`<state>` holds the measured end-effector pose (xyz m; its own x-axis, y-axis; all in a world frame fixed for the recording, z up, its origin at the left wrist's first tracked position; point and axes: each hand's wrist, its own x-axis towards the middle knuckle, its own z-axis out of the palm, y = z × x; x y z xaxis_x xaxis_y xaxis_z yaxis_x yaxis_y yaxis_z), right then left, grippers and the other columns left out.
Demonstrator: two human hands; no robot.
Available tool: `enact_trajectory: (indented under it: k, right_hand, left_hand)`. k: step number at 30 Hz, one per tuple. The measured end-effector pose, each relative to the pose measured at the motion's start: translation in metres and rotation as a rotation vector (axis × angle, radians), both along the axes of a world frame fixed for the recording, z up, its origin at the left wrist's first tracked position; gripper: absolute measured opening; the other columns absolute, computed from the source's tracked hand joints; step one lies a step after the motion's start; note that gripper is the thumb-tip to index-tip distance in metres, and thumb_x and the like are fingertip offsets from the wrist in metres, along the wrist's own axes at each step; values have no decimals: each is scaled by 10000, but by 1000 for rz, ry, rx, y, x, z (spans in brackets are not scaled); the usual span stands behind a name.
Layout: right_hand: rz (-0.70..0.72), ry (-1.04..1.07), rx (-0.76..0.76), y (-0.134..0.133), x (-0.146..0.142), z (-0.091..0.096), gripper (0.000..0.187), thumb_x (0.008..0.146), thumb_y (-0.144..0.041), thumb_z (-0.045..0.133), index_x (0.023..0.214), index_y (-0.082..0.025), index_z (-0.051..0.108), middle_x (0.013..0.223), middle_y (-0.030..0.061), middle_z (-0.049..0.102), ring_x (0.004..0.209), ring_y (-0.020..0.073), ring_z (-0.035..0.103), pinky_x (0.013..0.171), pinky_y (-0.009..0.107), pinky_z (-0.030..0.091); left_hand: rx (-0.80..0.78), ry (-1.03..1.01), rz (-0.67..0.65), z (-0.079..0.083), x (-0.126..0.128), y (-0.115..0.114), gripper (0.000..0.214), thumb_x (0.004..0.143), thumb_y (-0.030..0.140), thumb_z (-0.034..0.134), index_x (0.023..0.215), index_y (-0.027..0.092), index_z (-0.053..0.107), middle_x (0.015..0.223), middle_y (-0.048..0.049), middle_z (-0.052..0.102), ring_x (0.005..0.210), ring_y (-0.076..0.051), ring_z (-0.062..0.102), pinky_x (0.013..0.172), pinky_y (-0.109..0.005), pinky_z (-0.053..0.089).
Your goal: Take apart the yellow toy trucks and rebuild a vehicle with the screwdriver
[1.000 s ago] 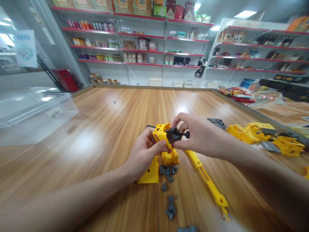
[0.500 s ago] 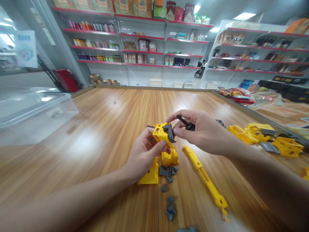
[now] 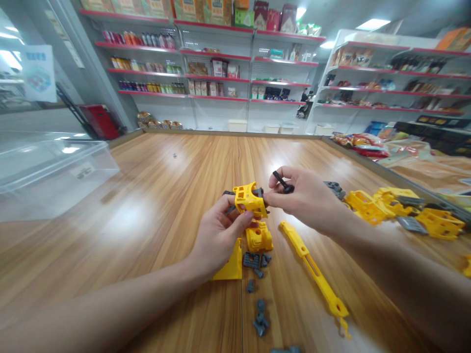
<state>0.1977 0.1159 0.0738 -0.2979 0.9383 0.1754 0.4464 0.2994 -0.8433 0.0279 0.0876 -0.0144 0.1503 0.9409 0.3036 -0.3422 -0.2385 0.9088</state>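
Note:
My left hand (image 3: 221, 230) is closed around a yellow plastic toy-vehicle part (image 3: 250, 200), holding it above the table. A dark grey piece (image 3: 258, 192) sits at its right side. My right hand (image 3: 305, 198) is closed on a small black rod-shaped tool (image 3: 282, 182) with a rounded end; its fingertips are beside the grey piece, and whether they touch it is hard to tell. Below lie another yellow part (image 3: 259, 238), a flat yellow panel (image 3: 231, 264) partly hidden by my left hand, and several grey plastic screws (image 3: 260, 323). A long yellow crane arm (image 3: 312, 269) with a hook lies to the right.
More yellow and grey toy parts (image 3: 390, 202) lie at the table's right side. A clear plastic bin (image 3: 55, 181) stands at the left. Bagged goods (image 3: 368, 142) are beyond the right edge. Stocked shelves (image 3: 217, 73) rise behind the wooden table (image 3: 165, 206).
The yellow part has turned in my left hand, so the grey piece on its right shows less. My right hand has shifted slightly, and the black tool is tilted differently.

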Motion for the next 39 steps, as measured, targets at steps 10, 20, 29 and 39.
enact_trajectory:
  k: [10,20,29,39]
  right_hand:
    - [-2,48,-22,0,-1,-6,199,720,-232,668,707,-187,475,593,-77,424,490,62,374,463,223,277]
    - [246,27,-55,0,1,-3,237,874,-376,586,883,-148,649,652,-23,562,552,88,486,490,214,343]
    - [128,86,-123,13,10,-1,262,786,-407,695,822,-149,677,533,-59,498,436,57,364,416,219,249]
    - [165,111,-314,16,23,18,263,802,-393,693,737,-161,587,447,-93,351,375,44,241,373,230,93]
  left_hand:
    - [22,92,-2,1,-2,-2,108,858,208,661,944,154,625,920,-50,683,792,-153,665,785,-301,561]
    - [-15,130,-19,4,-2,-3,124,876,237,645,945,154,584,808,-34,688,732,-151,682,711,-276,559]
    - [-10,50,-67,4,-2,-5,293,883,255,632,1161,183,575,1146,-99,640,865,-208,717,715,-318,606]
    - [-24,-28,38,4,-3,-4,438,810,232,704,1192,254,491,1100,-40,518,588,-69,583,382,-174,499]
